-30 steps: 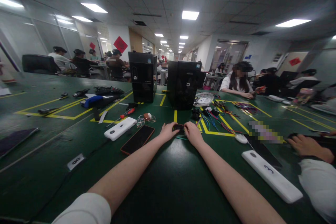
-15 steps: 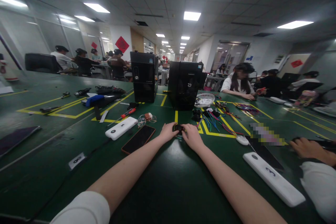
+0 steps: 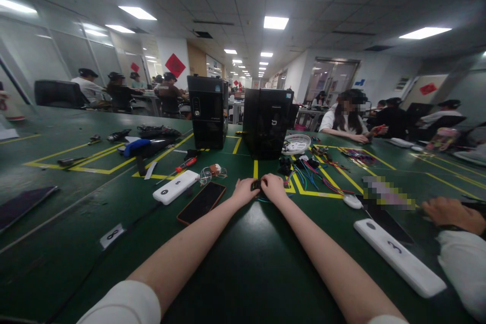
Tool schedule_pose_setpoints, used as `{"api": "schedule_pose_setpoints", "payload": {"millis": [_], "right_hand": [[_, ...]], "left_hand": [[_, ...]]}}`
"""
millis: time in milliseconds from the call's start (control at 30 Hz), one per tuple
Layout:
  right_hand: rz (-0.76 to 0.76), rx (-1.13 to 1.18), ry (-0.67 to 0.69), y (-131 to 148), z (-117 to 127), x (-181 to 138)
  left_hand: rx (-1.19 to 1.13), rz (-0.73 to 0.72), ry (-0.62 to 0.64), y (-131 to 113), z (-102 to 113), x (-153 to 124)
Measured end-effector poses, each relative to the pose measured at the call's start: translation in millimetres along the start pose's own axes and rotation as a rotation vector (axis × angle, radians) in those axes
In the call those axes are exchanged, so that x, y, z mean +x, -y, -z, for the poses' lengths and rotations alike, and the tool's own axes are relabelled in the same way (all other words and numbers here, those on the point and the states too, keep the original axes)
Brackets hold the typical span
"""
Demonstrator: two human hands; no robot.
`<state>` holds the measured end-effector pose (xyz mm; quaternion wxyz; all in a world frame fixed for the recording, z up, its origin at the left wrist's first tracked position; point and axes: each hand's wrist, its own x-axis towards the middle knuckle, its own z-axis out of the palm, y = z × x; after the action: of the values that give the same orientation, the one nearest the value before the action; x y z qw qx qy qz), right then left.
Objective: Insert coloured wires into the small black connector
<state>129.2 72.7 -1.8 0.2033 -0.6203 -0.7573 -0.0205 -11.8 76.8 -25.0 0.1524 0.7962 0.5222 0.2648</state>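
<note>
Out over the green table [image 3: 246, 273], both my arms reach forward and my hands meet at a small dark part [image 3: 257, 186]. My left hand [image 3: 244, 192] is closed on its left side, thumb and fingers bent around it. From the right, my right hand [image 3: 273, 188] pinches the same part. Fingers cover most of it, so its exact kind is hidden. A thin bluish wire shows just below the fingertips. Left of my left hand lie a phone [image 3: 201, 203] and a pair of glasses [image 3: 212, 174]. Coloured wires [image 3: 309, 174] are heaped right of my right hand.
Two black computer towers [image 3: 207, 111] [image 3: 266, 124] stand ahead. White power banks [image 3: 174, 188] [image 3: 398, 258] lie left and right. A screwdriver [image 3: 186, 164], white basket [image 3: 296, 144] and yellow tape lines surround the hands. Another person's hand [image 3: 451, 212] is at the right; someone sits across the table.
Both hands stay on the dark part; my right hand has shifted slightly left and its fingers have drawn closer around it. The view has tilted a little.
</note>
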Motion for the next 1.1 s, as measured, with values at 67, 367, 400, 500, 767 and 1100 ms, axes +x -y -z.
{"api": "schedule_pose_setpoints", "payload": {"millis": [67,367,400,500,767,1100], "right_hand": [[-0.015,0.003,-0.002,3,0,1],[-0.121,0.141,0.007,3,-2,4],[-0.148,0.159,0.012,4,-2,5],[-0.194,0.194,0.030,5,-1,6],[-0.224,0.234,-0.021,1,3,9],[0.166,0.165,-0.099,-2,20,-17]], "left_hand": [[0.005,0.010,0.008,0,0,0],[-0.005,0.012,0.008,1,0,1],[-0.001,0.017,0.016,0,1,1],[0.009,0.034,0.032,-2,3,1],[0.015,0.055,0.053,-6,5,0],[-0.027,0.028,0.027,-1,2,2]]}}
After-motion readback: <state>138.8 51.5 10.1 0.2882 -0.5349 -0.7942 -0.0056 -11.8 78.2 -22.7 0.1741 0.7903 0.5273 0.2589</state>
